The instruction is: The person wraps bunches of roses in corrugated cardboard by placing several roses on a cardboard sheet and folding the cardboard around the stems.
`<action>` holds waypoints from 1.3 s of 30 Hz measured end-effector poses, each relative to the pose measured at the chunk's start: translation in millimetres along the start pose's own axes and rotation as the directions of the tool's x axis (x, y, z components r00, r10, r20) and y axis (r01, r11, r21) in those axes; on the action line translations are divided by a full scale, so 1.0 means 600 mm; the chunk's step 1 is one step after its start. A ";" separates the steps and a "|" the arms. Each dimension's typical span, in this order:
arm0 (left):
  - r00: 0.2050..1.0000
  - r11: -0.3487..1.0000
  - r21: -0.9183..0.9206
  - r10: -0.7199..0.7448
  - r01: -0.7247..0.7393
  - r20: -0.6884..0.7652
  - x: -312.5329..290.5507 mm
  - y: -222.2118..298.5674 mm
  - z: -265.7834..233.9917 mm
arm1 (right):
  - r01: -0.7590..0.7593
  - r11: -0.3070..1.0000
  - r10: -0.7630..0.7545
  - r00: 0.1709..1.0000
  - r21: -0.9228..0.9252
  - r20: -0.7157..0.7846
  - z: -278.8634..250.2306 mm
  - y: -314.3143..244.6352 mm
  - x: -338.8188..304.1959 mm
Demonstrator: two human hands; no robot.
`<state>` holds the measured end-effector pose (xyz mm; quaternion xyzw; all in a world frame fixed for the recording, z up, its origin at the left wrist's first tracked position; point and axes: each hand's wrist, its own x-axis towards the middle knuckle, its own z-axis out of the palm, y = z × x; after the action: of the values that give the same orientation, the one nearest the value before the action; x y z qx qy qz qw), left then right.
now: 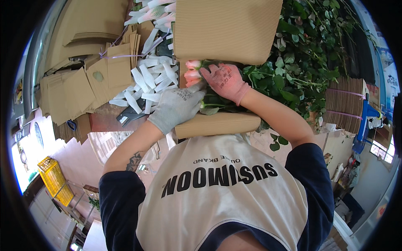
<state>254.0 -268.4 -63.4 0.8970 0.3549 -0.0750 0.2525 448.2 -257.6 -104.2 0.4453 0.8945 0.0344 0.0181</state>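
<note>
Several pink roses lie on their side between my hands, heads to the left, leafy stems running right. My left hand, in a grey glove, closes round the lower side of the bunch just below the heads. From above, my right hand, in a pink-coated glove, grips the same bunch, its fingertips near the heads. The roses rest within a sheet of ribbed brown cardboard. Its near part curves up close to my body. Both palms and some fingertips are hidden.
White foam mesh sleeves are heaped left of the roses. Flat cardboard pieces lie farther left. Leafy green stems crowd the right side, beside a strapped cardboard stack. A yellow crate stands at lower left.
</note>
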 end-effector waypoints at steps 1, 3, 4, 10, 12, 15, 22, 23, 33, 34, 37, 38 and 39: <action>1.000 1.000 -0.005 -0.003 0.003 -0.004 -0.001 0.001 0.000 | 0.011 1.000 -0.011 1.000 0.008 0.029 -0.002 0.002 0.003; 1.000 1.000 -0.004 -0.002 0.002 -0.023 -0.001 -0.001 0.005 | 0.030 0.999 -0.026 0.996 0.040 -0.081 0.003 0.008 -0.005; 0.999 1.000 0.003 0.003 -0.003 -0.037 -0.002 -0.002 0.010 | 0.042 0.998 -0.034 0.990 0.057 -0.135 0.004 0.010 -0.007; 1.000 1.000 -0.024 0.013 -0.013 0.003 0.003 -0.003 -0.004 | 0.046 0.999 -0.048 0.996 0.029 0.077 -0.010 0.013 -0.010; 1.000 0.997 -0.074 -0.001 -0.001 -0.016 0.008 -0.007 -0.010 | 0.046 0.999 -0.046 0.998 0.013 0.044 -0.013 0.010 -0.012; 0.995 0.993 -0.117 -0.043 0.033 -0.085 0.014 -0.006 -0.014 | -0.009 0.997 0.011 1.000 0.070 -0.027 -0.025 0.012 -0.013; 0.982 0.982 -0.188 -0.032 -0.003 -0.184 0.019 -0.016 0.005 | -0.059 0.993 0.056 0.998 0.104 0.030 -0.019 0.011 -0.021; 0.988 0.973 -0.230 -0.046 0.010 -0.150 0.025 -0.017 0.000 | -0.058 0.994 0.056 0.998 0.095 0.028 -0.020 0.013 -0.019; 0.866 0.924 -0.143 0.266 -0.354 -0.422 0.038 -0.107 -0.003 | -0.101 0.918 0.146 0.985 0.383 -0.092 -0.105 0.010 -0.052; 0.880 0.947 -0.096 0.242 -0.305 -0.409 0.035 -0.115 -0.015 | -0.134 0.931 0.165 0.984 0.340 -0.064 -0.104 0.006 -0.064; 0.932 0.970 -0.139 0.144 -0.199 -0.331 0.014 -0.103 -0.047 | -0.045 0.949 0.109 0.975 0.312 -0.192 -0.089 0.010 -0.076; 0.931 0.972 -0.051 0.203 -0.229 -0.302 0.008 -0.095 -0.047 | -0.116 0.919 0.119 0.993 0.376 0.016 -0.097 0.015 -0.069; 0.946 0.975 -0.051 0.195 -0.215 -0.260 0.001 -0.077 -0.050 | -0.111 0.927 0.103 0.994 0.358 0.041 -0.097 0.013 -0.067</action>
<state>221.7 -224.2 -56.5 0.9207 0.2917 0.0810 0.2464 475.0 -287.3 -45.6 0.4894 0.8599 -0.1336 -0.0557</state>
